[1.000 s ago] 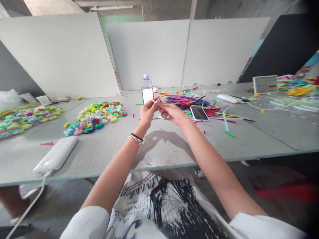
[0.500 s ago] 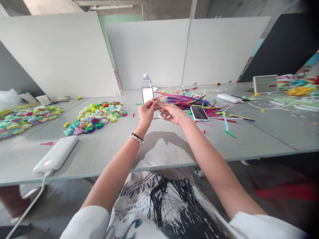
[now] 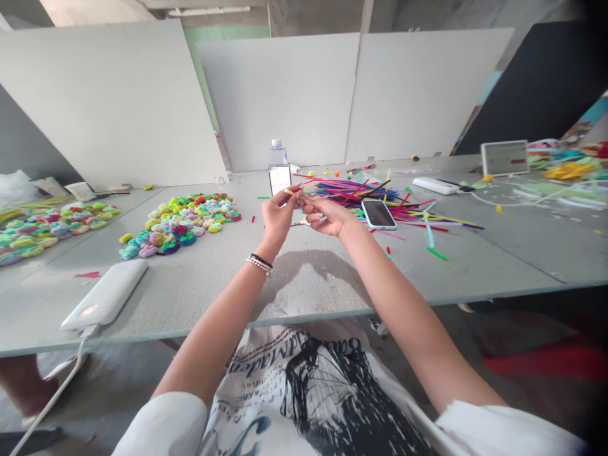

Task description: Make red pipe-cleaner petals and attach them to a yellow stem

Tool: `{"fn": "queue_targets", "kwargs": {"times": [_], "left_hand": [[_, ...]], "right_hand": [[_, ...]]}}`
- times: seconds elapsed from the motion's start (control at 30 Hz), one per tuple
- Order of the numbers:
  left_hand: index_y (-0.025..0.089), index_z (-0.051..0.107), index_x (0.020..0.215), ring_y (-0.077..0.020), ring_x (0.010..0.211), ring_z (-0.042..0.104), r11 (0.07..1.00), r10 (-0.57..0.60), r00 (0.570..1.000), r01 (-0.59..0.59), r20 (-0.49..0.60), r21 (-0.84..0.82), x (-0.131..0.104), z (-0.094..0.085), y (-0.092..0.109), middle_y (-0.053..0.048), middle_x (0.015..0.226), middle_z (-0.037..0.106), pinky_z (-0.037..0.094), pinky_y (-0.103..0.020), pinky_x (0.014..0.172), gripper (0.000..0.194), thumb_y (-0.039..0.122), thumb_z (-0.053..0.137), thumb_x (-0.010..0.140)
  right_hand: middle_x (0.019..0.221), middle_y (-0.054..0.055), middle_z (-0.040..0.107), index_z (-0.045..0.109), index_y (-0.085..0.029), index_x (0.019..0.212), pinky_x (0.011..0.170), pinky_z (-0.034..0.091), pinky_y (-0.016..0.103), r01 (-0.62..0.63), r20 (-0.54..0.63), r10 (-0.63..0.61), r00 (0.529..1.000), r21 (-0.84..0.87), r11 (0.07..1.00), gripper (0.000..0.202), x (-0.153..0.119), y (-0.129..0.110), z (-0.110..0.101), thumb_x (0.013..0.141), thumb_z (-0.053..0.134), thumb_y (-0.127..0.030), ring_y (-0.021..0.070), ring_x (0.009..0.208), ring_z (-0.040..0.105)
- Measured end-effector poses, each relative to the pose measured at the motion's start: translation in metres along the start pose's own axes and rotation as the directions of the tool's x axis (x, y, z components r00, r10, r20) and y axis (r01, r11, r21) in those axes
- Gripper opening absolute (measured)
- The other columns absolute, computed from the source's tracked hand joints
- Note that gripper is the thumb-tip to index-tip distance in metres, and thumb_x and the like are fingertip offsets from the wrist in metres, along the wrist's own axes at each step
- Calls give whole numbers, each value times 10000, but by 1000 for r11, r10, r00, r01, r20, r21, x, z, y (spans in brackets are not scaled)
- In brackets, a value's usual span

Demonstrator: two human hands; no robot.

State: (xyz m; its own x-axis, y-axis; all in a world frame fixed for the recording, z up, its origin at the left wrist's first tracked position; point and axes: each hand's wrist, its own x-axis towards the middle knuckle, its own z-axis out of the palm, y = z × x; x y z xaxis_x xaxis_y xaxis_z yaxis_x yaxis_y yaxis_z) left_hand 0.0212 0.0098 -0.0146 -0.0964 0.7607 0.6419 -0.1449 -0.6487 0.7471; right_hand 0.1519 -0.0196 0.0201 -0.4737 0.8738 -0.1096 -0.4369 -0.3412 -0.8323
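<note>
Seen from the head: pinching a small yellow strip (image 3: 289, 191) between pressed-together fingers of left hand (image 3: 276, 216), above the grey tabletop (image 3: 190, 288).
Holding right hand (image 3: 332, 217) bent close against the left fingertips; cannot tell its exact grip. Working near a heap of multicoloured fuzzy stems (image 3: 349, 192), right of piled multicoloured fluffy shapes (image 3: 190, 218).

this looks like a craft workshop set up in a bare, unfinished-looking room: a long grey worktable (image 3: 190, 297) carries a loose spread of coloured fuzzy stems (image 3: 342, 192), a heap of small puffy pieces (image 3: 185, 218) and a second heap (image 3: 52, 231) further left, with bright scraps (image 3: 337, 174) strewn towards the back. tall pale boards (image 3: 280, 101) stand behind the table like partitions, and rough concrete (image 3: 327, 16) shows above them, more like a work floor than a home
</note>
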Motion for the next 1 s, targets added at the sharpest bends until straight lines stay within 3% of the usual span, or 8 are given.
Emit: {"fn": "queue_targets", "kwargs": {"times": [0.2, 0.33, 0.57, 0.83, 1.0], "left_hand": [[179, 748, 945, -132, 715, 658, 1000, 9, 999, -8, -53, 7, -3, 2, 7, -48, 842, 746, 535, -250, 681, 222, 308, 692, 773], [190, 747, 931, -136, 737, 666, 998, 48, 998, -46, -33, 34, -5, 2, 10, -41, 829, 748, 530, -250, 707, 178, 262, 662, 793], [190, 748, 928, -155, 802, 680, 990, 96, 995, -94, -8, 102, -5, 1, 9, -46, 883, 754, 530, -255, 724, 172, 246, 658, 793], [217, 752, 918, -158, 813, 687, 977, 142, 989, -145, 29, 157, -7, 1, 12, -28, 860, 755, 526, -248, 743, 152, 229, 647, 809], [229, 757, 924, -155, 789, 684, 971, 142, 989, -145, 29, 191, -8, 1, 12, -17, 850, 753, 526, -244, 734, 155, 231, 649, 814]], "right_hand": [[493, -99, 357, 493, -171, 811, 283, 161, 76, -43, 42, 43, 998, -5, 999, 218, -6, -5, 5, 984, 359, -169, 4, 285, 220], [497, -91, 354, 507, -167, 807, 276, 150, 86, -61, 84, 63, 994, -26, 998, 247, -7, -8, 3, 961, 316, -142, 8, 290, 169], [511, -69, 412, 538, -179, 819, 301, 184, 104, 65, -24, -70, 997, -161, 985, 149, -6, -4, 1, 919, 431, -156, 23, 322, 239], [499, -88, 326, 535, -182, 809, 323, 149, 120, 72, -7, -75, 997, -196, 978, 157, -6, -7, 1, 908, 419, -145, 32, 341, 208], [538, -72, 375, 514, -181, 740, 354, 180, 158, 174, -86, -227, 970, -408, 896, 122, -8, -4, 4, 860, 494, -174, 38, 372, 247]]}}
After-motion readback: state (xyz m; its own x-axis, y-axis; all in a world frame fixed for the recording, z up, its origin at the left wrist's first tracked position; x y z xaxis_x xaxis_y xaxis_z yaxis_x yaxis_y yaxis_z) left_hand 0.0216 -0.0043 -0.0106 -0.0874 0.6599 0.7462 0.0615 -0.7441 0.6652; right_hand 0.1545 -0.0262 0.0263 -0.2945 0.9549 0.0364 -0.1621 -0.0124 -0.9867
